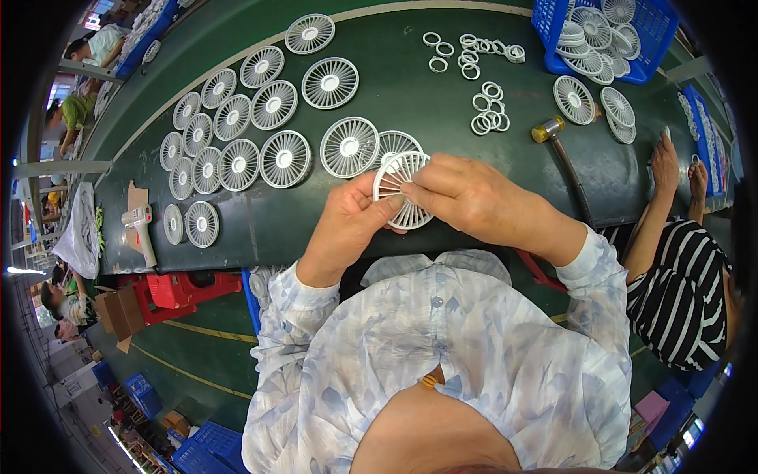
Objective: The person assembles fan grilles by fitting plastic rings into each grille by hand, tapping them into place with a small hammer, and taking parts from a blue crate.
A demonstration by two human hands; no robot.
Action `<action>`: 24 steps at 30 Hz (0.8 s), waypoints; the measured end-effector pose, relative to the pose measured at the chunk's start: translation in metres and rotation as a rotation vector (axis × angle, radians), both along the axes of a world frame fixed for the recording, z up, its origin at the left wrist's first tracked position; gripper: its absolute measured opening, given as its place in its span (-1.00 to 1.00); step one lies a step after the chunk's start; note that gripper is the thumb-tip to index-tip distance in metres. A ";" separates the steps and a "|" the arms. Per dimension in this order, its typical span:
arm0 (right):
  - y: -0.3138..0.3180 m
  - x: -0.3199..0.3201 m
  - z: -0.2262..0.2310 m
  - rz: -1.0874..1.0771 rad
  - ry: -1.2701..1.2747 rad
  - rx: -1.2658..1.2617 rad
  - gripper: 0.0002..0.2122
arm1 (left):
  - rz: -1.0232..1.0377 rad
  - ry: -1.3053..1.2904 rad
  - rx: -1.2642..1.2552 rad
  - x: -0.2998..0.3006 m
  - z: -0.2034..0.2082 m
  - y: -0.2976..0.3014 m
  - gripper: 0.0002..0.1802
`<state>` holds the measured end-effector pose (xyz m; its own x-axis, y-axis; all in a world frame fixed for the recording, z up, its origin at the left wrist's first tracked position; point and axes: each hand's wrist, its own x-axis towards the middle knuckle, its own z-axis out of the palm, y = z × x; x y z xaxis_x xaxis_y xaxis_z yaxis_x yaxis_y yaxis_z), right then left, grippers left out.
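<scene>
Both my hands hold one round white fan grille point(399, 183) above the near edge of the dark green belt point(395, 87). My left hand point(347, 221) grips its lower left rim. My right hand point(466, 197) covers its right side, fingertips pressing near the centre. Two more grilles point(350, 147) lie flat just behind it, one partly hidden by the held grille.
Several white grilles point(237, 130) lie in rows on the belt to the left. Small white rings point(474, 71) are scattered at the back. A blue basket point(604, 35) holds grilles. A rubber mallet point(564, 154), a handheld tool point(140, 229) and a co-worker's hand point(665, 162) lie nearby.
</scene>
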<state>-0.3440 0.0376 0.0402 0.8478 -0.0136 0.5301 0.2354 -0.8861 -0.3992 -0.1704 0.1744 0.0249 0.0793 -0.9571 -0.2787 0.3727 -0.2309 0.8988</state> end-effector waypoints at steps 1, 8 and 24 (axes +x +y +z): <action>0.001 -0.001 -0.003 -0.030 -0.001 0.024 -0.72 | 0.002 -0.002 -0.001 -0.003 0.001 0.000 -0.75; 0.014 0.004 -0.020 -0.264 -0.196 0.114 -0.68 | 0.116 -0.295 -0.111 -0.012 0.005 -0.007 -0.81; 0.008 0.003 -0.018 -0.259 -0.235 0.199 -0.67 | 0.069 -0.480 -0.062 -0.007 0.013 -0.027 -0.85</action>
<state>-0.3412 0.0452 0.0218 0.6586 -0.3327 0.6750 0.1202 -0.8390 -0.5308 -0.1772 0.1475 0.0382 0.2491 -0.9586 -0.1377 -0.0744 -0.1607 0.9842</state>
